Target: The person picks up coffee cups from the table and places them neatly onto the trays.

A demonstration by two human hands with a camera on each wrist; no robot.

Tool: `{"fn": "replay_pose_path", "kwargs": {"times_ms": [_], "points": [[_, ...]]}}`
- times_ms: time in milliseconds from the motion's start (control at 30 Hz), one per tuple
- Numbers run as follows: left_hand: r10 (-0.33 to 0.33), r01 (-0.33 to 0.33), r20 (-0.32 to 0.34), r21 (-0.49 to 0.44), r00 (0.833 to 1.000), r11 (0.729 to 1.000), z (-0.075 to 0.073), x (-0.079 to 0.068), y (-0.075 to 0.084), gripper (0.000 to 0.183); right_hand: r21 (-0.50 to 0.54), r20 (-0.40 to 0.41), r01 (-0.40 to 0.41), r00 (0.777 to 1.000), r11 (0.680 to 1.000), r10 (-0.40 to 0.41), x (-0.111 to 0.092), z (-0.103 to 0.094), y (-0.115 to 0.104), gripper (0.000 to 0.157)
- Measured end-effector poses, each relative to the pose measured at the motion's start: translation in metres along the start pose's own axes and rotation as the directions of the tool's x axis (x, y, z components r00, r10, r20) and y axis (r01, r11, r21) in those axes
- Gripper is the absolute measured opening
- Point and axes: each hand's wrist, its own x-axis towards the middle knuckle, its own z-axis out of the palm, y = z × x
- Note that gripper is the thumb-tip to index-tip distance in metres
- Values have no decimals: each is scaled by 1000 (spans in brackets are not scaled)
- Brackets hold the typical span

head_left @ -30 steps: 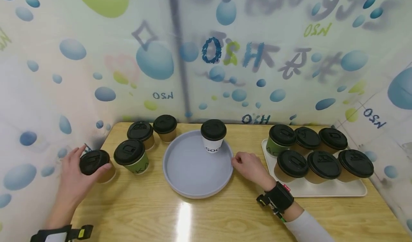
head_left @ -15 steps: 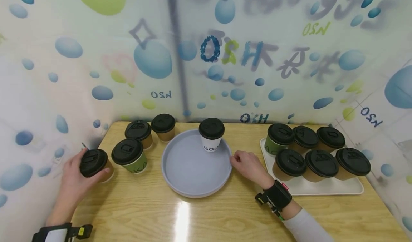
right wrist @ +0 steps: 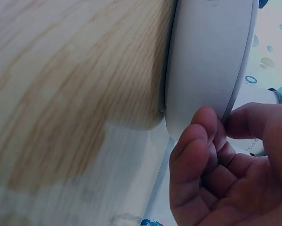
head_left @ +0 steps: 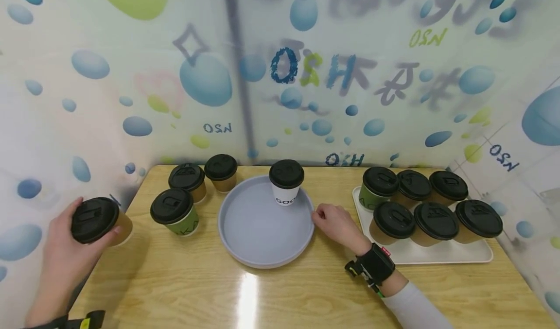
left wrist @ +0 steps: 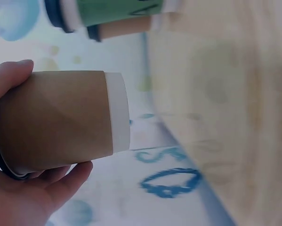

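Observation:
My left hand grips a brown paper coffee cup with a black lid, thumb and fingers around its sides near the lid. The cup is tilted and held above the table at the far left; its white base band shows in the left wrist view. My right hand pinches the right rim of a round grey tray, thumb over the edge and fingers curled against the outer wall. On that tray, toward the back, stands a white paper cup with a black lid.
Left of the round tray stand a green cup and two brown cups, one a brown cup near the back edge. At right, a cream rectangular tray bears several lidded cups. A patterned curtain hangs behind the wooden table.
My left hand has taken the brown cup up off the table and moved it left, away from the green cup. The right hand stays at the round tray's rim.

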Motion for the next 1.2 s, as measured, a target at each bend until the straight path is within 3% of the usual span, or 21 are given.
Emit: {"fn": "replay_pose_path", "kwargs": {"times_ms": [200,267,333,467,533,733,1000,1200], "points": [[74,-75,-76,-16,994,997,-7,-6,32,103,3,11,2,1000,1000,-2,-1,-1,1,29],[145,-151,-113,-47,983,987,-6,-8,46,102,10,18,-1,1000,1000,1,-1,-2,1,29],[245,-263,-170,-97,955,960,-2,-10,60,98,18,26,-6,1000,1000,6,-2,-3,1,29],[441,-484,-253,-145,861,863,10,-11,88,108,32,47,-15,999,999,13,-2,-4,2,27],[475,-519,-244,-164,845,839,17,-12,102,111,37,57,-21,998,999,19,-1,-4,2,27],[472,-472,-71,-282,879,835,57,-22,141,111,50,72,-33,997,998,29,0,-4,2,28],[527,-414,204,-417,825,809,135,-29,180,101,69,71,-17,997,997,12,0,-4,5,28],[543,-399,289,-432,789,809,175,-32,194,97,64,61,7,998,998,-11,1,-4,7,30]]}}
